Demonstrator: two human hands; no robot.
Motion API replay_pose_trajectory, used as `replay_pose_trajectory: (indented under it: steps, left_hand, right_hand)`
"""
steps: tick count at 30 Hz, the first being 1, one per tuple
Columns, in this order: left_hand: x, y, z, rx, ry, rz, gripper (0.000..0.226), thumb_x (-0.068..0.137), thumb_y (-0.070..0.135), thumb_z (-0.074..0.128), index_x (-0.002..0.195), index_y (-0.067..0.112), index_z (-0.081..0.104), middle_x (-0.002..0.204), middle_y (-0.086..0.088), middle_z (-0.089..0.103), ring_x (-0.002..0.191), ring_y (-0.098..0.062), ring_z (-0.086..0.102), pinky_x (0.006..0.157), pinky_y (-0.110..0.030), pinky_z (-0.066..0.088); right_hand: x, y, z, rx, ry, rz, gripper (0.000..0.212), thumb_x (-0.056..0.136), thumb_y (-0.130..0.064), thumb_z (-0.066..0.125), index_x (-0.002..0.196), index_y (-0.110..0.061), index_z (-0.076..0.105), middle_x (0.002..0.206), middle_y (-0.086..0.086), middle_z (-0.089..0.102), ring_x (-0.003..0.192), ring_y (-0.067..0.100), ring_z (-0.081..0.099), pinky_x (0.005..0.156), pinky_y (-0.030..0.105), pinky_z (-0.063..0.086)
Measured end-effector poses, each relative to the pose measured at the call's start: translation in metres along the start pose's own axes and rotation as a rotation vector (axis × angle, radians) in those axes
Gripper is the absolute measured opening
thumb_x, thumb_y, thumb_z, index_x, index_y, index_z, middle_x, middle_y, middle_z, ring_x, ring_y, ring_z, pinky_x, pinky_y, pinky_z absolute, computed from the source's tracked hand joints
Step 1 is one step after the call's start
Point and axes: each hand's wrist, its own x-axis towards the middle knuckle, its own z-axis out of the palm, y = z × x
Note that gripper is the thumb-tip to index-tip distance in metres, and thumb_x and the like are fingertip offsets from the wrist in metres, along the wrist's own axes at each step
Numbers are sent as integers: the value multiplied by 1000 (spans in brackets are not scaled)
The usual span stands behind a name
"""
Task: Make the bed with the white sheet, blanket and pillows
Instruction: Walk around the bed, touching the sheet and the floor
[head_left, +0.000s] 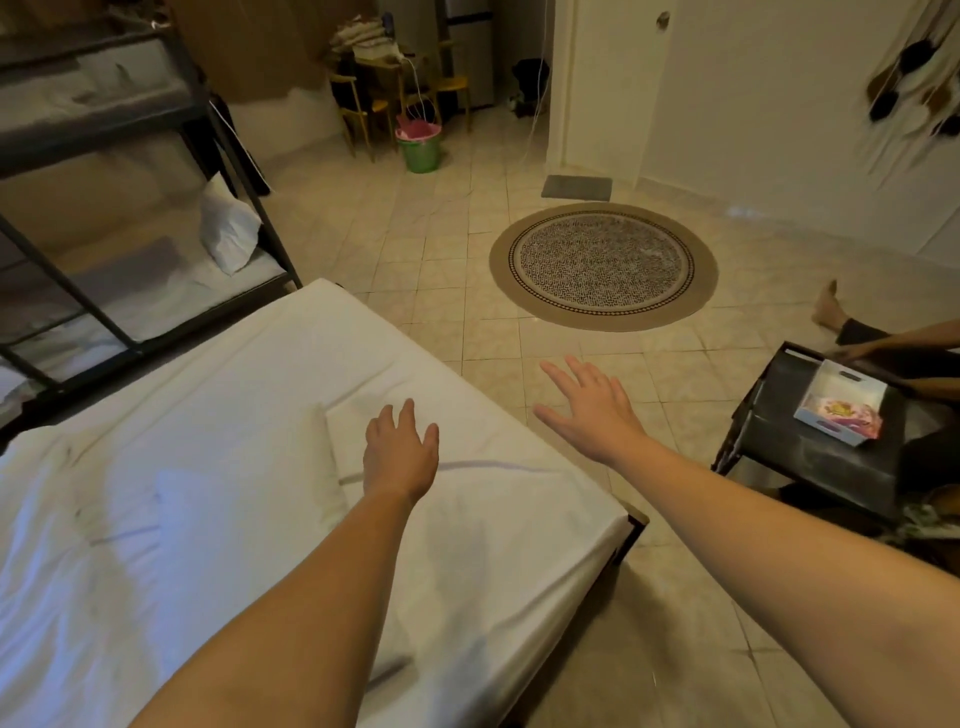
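Hands flat, holding nothing | L hand (400, 453) over white sheet (249, 410) | R hand (592, 408) over floor tiles (431, 249) past bed edge

A round rug (602, 266) is lying on the tiled floor (441, 249) with a grey mat (576, 187) sitting just past it, and a green bucket (420, 151) is standing by some yellow chairs (363, 111) at the back. On the right a black table (810, 460) is holding a colourful box (839, 410), and someone's bare foot (827, 307) is resting on the floor behind it.
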Motion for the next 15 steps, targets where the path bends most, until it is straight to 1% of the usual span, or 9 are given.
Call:
replay_pose_trajectory:
  steps: [5, 11, 15]
  left_hand:
    - [34, 41, 21, -2, 45, -99, 63, 106, 49, 34, 161, 22, 22, 167, -8, 19, 153, -28, 13, 119, -47, 29]
    - [33, 100, 51, -15, 138, -314, 62, 106, 49, 34, 161, 23, 23, 167, -7, 19, 153, -27, 15, 119, -47, 28]
    - [34, 136, 64, -57, 194, -448, 63, 106, 50, 34, 162, 24, 21, 169, -6, 16, 155, -26, 12, 121, -45, 24]
  right_hand:
    - [65, 53, -13, -27, -48, -77, 72, 94, -73, 33, 157, -49, 8, 170, -6, 5, 155, 21, 4, 125, 49, 3]
    - [138, 112, -34, -66, -136, -251, 73, 94, -75, 33, 158, -47, 9, 170, -4, 7, 155, 23, 6, 125, 50, 5]
    - [182, 130, -55, -108, -186, -400, 73, 94, -73, 33, 158, -46, 11, 169, -1, 8, 155, 25, 8, 124, 52, 8]
